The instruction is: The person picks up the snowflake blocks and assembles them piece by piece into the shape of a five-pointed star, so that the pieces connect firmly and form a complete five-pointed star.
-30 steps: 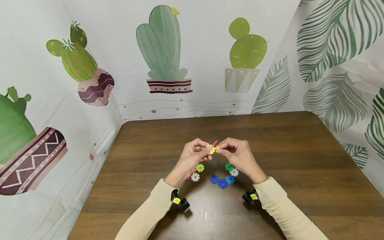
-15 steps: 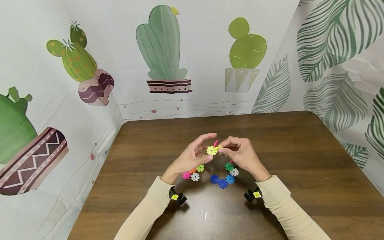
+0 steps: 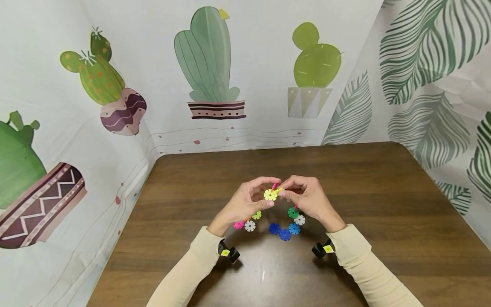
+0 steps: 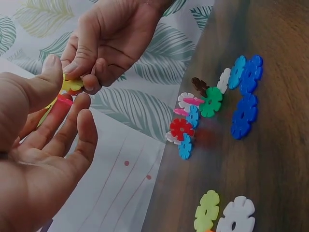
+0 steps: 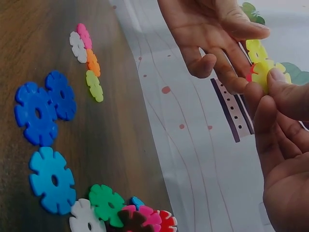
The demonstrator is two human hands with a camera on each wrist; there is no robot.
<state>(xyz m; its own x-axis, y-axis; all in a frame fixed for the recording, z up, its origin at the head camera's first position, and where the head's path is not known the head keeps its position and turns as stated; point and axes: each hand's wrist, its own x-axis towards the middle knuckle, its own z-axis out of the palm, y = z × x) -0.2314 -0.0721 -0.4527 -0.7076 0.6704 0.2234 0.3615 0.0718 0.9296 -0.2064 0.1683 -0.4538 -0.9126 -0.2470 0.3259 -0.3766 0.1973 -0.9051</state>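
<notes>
Above the table, my right hand point(image 3: 307, 196) pinches a yellow snowflake disc point(image 5: 261, 75) between thumb and fingers. Joined to it are a second yellow snowflake disc point(image 3: 270, 195) and a pink snowflake disc point(image 3: 274, 186). My left hand point(image 3: 249, 198) curves around the joined discs from the left, thumb below and index finger above. In the left wrist view, its fingers lie close to the pink disc point(image 4: 64, 100); the thumb looks apart from the yellow one in the right wrist view. Parts of the discs are hidden by fingers.
On the brown table point(image 3: 192, 183), a chain of blue discs point(image 3: 284, 235) links to white and green discs point(image 3: 293, 212) at right. Red and pink discs point(image 4: 181, 129) pile behind my right hand. Pink, orange, white and lime discs point(image 3: 250, 226) lie at left.
My left hand let go of the yellow disc and spread its fingers, then drew them partly back around the joined discs. My right hand keeps its pinch almost in place.
</notes>
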